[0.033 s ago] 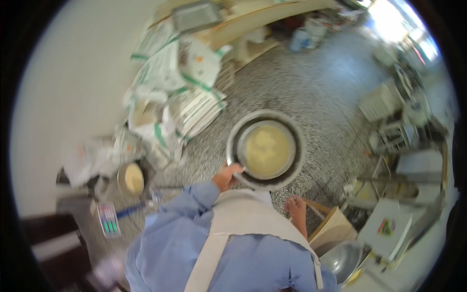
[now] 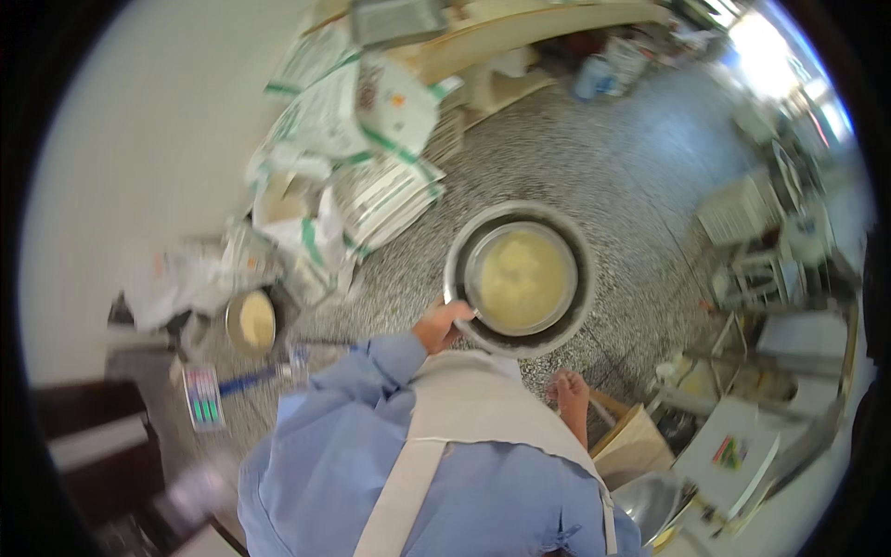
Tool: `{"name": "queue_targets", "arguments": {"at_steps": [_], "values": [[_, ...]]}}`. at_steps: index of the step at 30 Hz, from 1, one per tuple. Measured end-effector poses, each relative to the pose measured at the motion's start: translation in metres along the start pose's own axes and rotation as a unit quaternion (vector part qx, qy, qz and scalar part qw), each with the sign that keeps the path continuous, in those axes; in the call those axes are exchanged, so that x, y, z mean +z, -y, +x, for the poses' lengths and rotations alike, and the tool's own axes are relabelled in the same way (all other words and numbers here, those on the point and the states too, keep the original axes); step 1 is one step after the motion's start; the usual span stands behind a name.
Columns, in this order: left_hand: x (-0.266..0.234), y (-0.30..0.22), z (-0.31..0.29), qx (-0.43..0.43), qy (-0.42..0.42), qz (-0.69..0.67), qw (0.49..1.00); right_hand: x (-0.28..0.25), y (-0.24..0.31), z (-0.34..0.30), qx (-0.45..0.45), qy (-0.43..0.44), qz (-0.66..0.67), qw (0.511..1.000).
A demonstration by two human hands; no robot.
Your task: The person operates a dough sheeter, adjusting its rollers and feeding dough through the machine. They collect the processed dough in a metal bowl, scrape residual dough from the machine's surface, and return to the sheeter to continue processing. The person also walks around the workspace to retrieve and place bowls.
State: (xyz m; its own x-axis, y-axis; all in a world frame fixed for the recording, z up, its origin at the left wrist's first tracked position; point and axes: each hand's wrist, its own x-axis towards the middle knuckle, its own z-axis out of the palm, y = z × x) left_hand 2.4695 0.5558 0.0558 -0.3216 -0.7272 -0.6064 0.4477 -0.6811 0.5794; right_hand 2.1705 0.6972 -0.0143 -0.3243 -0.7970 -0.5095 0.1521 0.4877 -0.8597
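1. Left hand [image 2: 443,327] grips a big bowl [image 2: 583,277], just ahead-right of it; I'd call this holding, needing a level grip next.
2. Right hand [image 2: 569,395] hangs half-curled; whether empty, I can't tell.
3. Inside the big bowl: a smaller bowl [image 2: 474,277] of yellowish stuff [image 2: 524,278].
4. Well left of the left hand: a pot [image 2: 232,322], cream-coloured stuff [image 2: 257,320] inside.

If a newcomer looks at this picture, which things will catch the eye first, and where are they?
Probably the large metal basin in the middle, with pale yellow contents; the left hand grips its lower-left edge. Next, the eye may go to the white-and-green bags heaped at upper left, and to the bright glare at upper right.
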Motion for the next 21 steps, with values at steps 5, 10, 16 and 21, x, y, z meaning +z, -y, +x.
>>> {"name": "queue_targets", "arguments": {"at_steps": [5,10,16,21], "values": [[0.041,-0.025,0.013,0.030,0.001,-0.097,0.995,-0.037,0.057,0.084,0.039,0.048,-0.082,0.995],[0.014,-0.048,-0.005,0.123,-0.118,-0.182,0.968,0.005,0.133,0.192,-0.020,0.159,-0.339,0.927],[-0.082,-0.054,-0.038,0.212,-0.175,-0.286,0.918,0.208,0.197,0.269,-0.252,0.326,-0.474,0.778],[-0.175,-0.041,-0.093,0.232,-0.284,-0.320,0.874,0.416,0.195,0.271,-0.328,0.419,-0.463,0.709]]}}
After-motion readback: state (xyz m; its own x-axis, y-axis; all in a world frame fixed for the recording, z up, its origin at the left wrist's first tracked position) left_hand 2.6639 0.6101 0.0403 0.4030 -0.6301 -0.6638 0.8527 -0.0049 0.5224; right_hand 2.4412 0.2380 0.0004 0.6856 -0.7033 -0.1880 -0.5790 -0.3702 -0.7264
